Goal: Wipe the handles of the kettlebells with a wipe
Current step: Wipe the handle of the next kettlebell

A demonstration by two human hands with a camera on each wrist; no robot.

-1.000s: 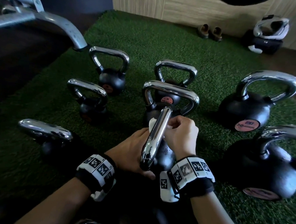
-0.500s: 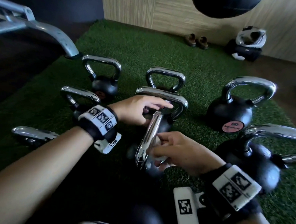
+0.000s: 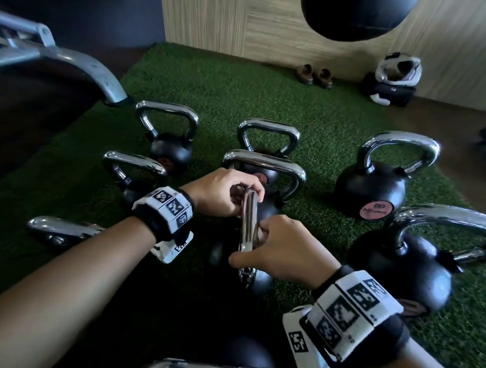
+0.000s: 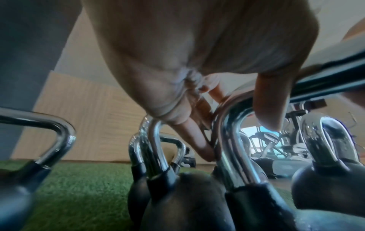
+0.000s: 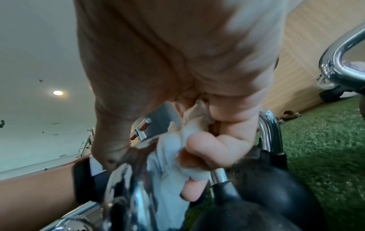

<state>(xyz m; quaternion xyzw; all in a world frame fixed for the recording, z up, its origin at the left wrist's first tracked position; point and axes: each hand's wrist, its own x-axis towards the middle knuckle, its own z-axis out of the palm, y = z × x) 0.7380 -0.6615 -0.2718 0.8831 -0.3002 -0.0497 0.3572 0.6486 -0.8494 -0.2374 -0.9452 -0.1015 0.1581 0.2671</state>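
Note:
Several black kettlebells with chrome handles stand on green turf. The nearest centre kettlebell has its handle running away from me. My left hand grips the far end of that handle; in the left wrist view its fingers curl over the chrome bar. My right hand is wrapped round the near part of the handle with a crumpled white wipe pressed against the chrome under its curled fingers. In the head view the wipe is hidden by the hand.
Other kettlebells stand around: behind, back left, left, far left, and two big ones at right. A grey metal frame reaches in at upper left. Shoes and a bag lie by the wall.
My left hand rose from beside the kettlebell's body to grip the far end of the handle. My right hand slid with the wipe from the far end towards the near end.

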